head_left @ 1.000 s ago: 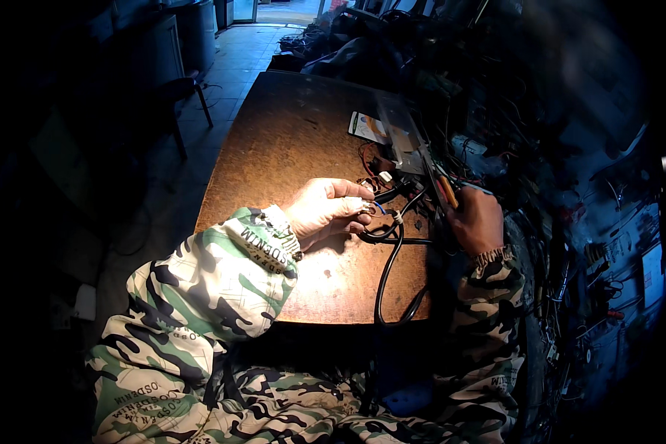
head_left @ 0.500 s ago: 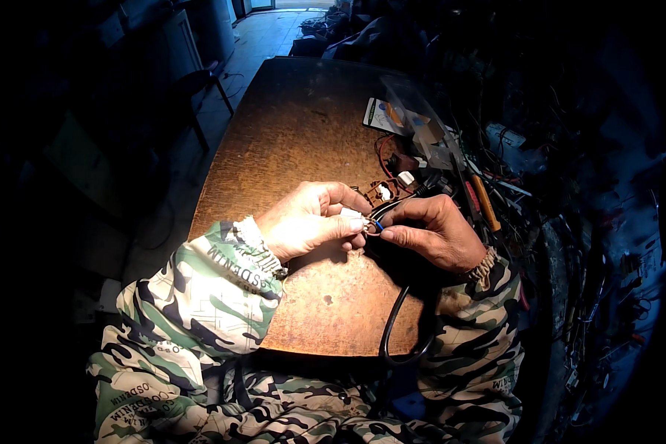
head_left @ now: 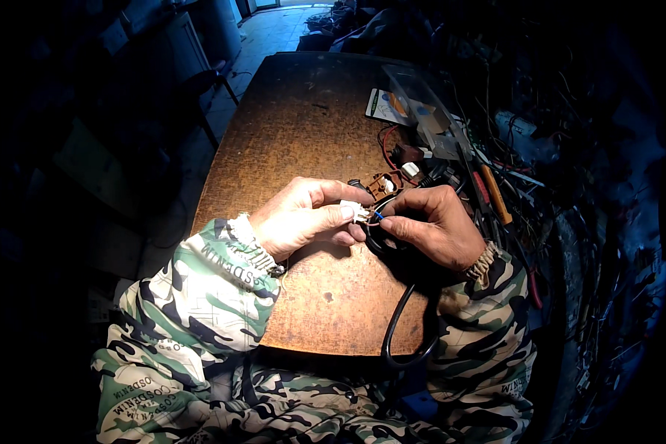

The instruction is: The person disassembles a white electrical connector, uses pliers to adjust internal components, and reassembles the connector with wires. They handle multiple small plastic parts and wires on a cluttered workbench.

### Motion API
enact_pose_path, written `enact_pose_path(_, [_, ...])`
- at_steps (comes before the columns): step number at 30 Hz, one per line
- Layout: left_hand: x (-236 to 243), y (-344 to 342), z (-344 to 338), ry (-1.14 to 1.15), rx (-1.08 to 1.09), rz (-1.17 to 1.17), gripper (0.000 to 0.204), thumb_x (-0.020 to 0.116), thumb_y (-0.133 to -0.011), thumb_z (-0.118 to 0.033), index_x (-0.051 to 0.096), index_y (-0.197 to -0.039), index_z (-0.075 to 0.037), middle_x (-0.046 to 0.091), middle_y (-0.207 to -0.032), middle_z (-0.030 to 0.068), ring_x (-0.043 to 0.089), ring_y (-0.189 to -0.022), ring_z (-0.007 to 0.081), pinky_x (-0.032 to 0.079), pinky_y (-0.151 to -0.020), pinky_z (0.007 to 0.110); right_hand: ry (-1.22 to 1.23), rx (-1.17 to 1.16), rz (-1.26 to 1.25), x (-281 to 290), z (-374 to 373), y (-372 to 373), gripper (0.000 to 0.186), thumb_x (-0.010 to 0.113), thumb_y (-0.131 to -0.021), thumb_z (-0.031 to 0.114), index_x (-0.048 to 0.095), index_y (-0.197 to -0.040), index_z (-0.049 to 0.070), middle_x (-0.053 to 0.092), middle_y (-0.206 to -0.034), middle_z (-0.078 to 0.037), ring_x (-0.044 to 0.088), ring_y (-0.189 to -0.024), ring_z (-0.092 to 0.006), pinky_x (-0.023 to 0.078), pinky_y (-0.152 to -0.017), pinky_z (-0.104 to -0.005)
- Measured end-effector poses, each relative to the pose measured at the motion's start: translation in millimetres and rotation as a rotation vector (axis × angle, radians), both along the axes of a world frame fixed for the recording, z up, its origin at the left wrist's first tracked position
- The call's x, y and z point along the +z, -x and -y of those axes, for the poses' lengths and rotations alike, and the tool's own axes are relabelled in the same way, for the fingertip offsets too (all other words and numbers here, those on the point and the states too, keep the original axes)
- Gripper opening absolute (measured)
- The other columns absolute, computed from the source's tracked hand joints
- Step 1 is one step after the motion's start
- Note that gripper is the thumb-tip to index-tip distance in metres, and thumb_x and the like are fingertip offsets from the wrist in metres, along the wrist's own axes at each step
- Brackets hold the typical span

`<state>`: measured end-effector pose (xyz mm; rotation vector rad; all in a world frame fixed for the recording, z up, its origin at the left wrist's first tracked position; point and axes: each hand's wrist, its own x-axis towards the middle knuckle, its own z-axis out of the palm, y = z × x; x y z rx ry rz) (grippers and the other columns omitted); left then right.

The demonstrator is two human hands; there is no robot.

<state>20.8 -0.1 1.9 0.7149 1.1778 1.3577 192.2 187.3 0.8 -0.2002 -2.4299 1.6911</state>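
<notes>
Between the thumb and fingers of my left hand (head_left: pixel 303 218) is a small white connector (head_left: pixel 356 212). Short wires come out of its right side, one of them a blue wire (head_left: pixel 379 215). My right hand (head_left: pixel 436 226) pinches the wires close to the connector, fingertips closed on them. A thick black cable (head_left: pixel 394 318) hangs in a loop over the table's front edge below my right hand. Just beyond my hands lies a brown plastic housing (head_left: pixel 381 186) with a white part in it. The wire ends at the connector are too small to make out.
The worn wooden table (head_left: pixel 296 126) stretches away ahead. At its right edge lie a white card (head_left: pixel 386 107), a clear plastic tray (head_left: pixel 440 144), a white block (head_left: pixel 410 169) and an orange-handled tool (head_left: pixel 496 196). Tangled cables fill the dark right side; a chair (head_left: pixel 203 89) stands far left.
The white connector shows more openly between my left fingers, and my right hand has shifted slightly lower beside it. The view has tilted a little; both hands keep their hold.
</notes>
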Motion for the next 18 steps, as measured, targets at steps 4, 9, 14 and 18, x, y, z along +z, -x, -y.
enact_pose_path(4, [4.4,-2.0,-1.4,0.000,-0.016,-0.077,0.039,0.060,-0.104,-0.012,0.054,-0.138,0.008,0.071,-0.105,0.0125,0.071,-0.096,0.0173,0.060,-0.085,0.028,-0.051,-0.018,-0.011,1.9,0.7,-0.4,0.017,0.072,-0.093,0.009,0.075,-0.098,-0.007,0.071,-0.075,-0.009,0.064,-0.064,-0.0113,0.050,-0.057,-0.0265])
enact_pose_path(9, [0.7,-5.2,-1.5,-0.029,0.014,-0.151,0.038,0.059,-0.104,-0.011,0.055,-0.137,0.007,0.071,-0.103,0.0110,0.070,-0.094,0.0155,0.059,-0.083,0.029,-0.027,-0.018,-0.005,-0.6,2.5,1.9,0.017,0.072,-0.093,0.009,0.074,-0.097,-0.007,0.071,-0.074,-0.009,0.064,-0.064,-0.0114,0.050,-0.057,-0.0273])
enact_pose_path(14, [2.8,-9.0,-2.9,-0.025,0.031,-0.233,0.037,0.059,-0.104,-0.012,0.055,-0.135,0.008,0.069,-0.100,0.0095,0.068,-0.087,0.0126,0.059,-0.074,0.029,-0.064,-0.030,-0.024,-1.8,2.8,1.6,0.015,0.072,-0.093,0.009,0.074,-0.097,-0.006,0.071,-0.075,-0.008,0.064,-0.067,-0.0109,0.051,-0.059,-0.0271])
enact_pose_path(18, [3.0,-9.3,-2.5,-0.027,0.037,-0.261,0.037,0.059,-0.103,-0.011,0.055,-0.134,0.009,0.069,-0.101,0.0092,0.067,-0.087,0.0122,0.059,-0.074,0.028,-0.013,-0.054,-0.034,0.1,5.5,2.6,0.015,0.072,-0.092,0.008,0.074,-0.097,-0.006,0.071,-0.078,-0.008,0.065,-0.069,-0.0103,0.051,-0.061,-0.0261])
